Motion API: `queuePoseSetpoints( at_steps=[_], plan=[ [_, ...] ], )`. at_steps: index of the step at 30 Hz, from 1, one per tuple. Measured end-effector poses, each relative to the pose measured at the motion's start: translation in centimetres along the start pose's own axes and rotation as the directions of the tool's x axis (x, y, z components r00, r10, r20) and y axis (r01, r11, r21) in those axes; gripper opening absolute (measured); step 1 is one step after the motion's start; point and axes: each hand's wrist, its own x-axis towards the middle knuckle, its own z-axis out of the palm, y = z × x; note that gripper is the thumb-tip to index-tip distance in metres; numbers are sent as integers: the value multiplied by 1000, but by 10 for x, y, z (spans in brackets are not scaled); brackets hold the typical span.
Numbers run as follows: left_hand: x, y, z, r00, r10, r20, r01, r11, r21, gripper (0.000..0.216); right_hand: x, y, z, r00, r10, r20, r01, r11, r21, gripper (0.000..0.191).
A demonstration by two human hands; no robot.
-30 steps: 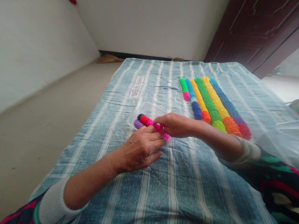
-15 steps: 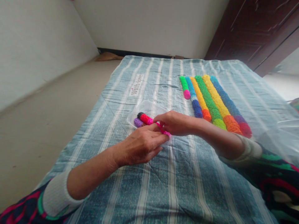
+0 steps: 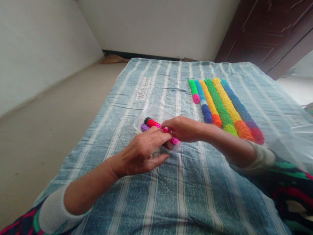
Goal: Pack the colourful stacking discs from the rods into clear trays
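A clear plastic box stands on the striped cloth in front of me. Inside lies a row of small knobbly discs, running from black through red to pink. A purple stack lies beside it, and brown discs show at the near end. My right hand has its bent fingers closed at the pink discs; its fingertips are partly hidden. My left hand reaches over the near side of the box, thumb apart from outstretched fingers, the fingertips at the pink part of the row.
To the right lie several long disc stacks in green, yellow, blue and other colours. Transparent plastic lies at the right edge. A "With love" print marks the cloth. A dark red door stands behind.
My left hand has drawn back slightly to the left and its fingers have spread, uncovering the brown discs. My right hand has stayed almost in place at the pink discs.
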Motion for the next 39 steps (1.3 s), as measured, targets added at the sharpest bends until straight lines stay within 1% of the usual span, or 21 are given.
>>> queuePoseSetpoints(
  at_steps=[3,6,9,12,16,18,26,31,34,39],
  plan=[
    [-6,2,-2,1000,-13,-18,14,998,53,41,0,0,-1,1000,-8,9,7,1000,14,14],
    [-9,5,0,999,36,-23,-33,993,112,38,0,-1,-2,1000,-25,16,25,1000,15,11],
    [-6,8,3,998,57,5,-57,988,143,34,-1,-3,-4,999,-35,38,34,999,17,7],
    [-1,10,4,997,52,50,-59,986,158,31,-1,-5,-5,999,-27,45,26,999,27,9],
    [0,8,9,992,104,73,-115,979,167,31,-1,-6,-4,999,-44,31,44,999,10,14],
    [-1,6,11,989,126,76,-138,976,167,29,0,-4,-3,998,-53,21,53,999,11,13],
    [2,6,12,983,136,123,-155,974,165,19,-1,-1,-1,997,-72,-3,72,996,49,10],
    [4,6,13,985,145,94,-158,975,155,18,-2,-2,-2,998,-60,2,59,996,65,12],
    [3,7,13,989,135,63,-143,979,145,19,-2,-3,-4,999,-27,22,26,997,75,16],
    [-2,5,6,994,109,16,-110,987,116,22,-3,-3,-6,999,10,43,-13,997,80,18]
  ],
)
